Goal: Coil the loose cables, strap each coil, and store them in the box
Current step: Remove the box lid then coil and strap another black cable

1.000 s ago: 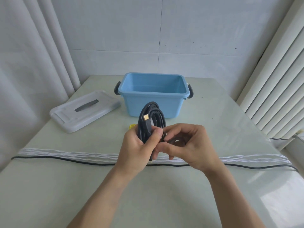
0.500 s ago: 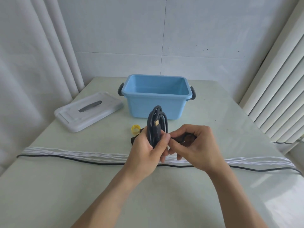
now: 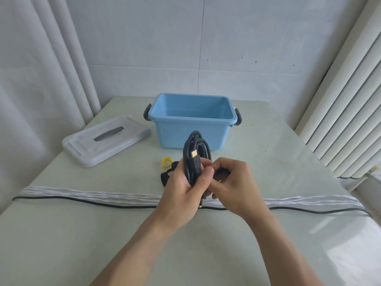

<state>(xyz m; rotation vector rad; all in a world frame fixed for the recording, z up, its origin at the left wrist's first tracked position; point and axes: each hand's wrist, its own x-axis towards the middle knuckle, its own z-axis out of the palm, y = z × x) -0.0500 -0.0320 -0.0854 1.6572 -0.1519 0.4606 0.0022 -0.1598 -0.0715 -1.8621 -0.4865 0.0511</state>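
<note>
- Black cable coil (image 3: 196, 153) held upright above the surface (image 3: 82, 234), just in front of the blue box (image 3: 191, 129); left hand (image 3: 183, 188) in a closed grip around the lower part of the loops, gold-tipped plug (image 3: 194, 154) lying against the strands.
- Right hand (image 3: 233, 186) pinched narrow at the coil's side, apparently on something dark, probably a strap or the cable's tail; exact item hidden behind the fingers.
- Best kept tight with the left thumb (image 3: 204, 176) across all strands so no loop slips while the strap goes round.
- Strap best wrapped at the pinch point, snug but not crushing, with the plug tucked inside.
- Yellow strap roll (image 3: 166, 162) and a dark one (image 3: 166, 177) lie on the surface just behind the left hand.
- Box open, apparently empty, its white lid (image 3: 107, 139) lying to its left; a black cable (image 3: 92, 202) and a white one (image 3: 92, 194) stretched across the surface, not yet coiled.
</note>
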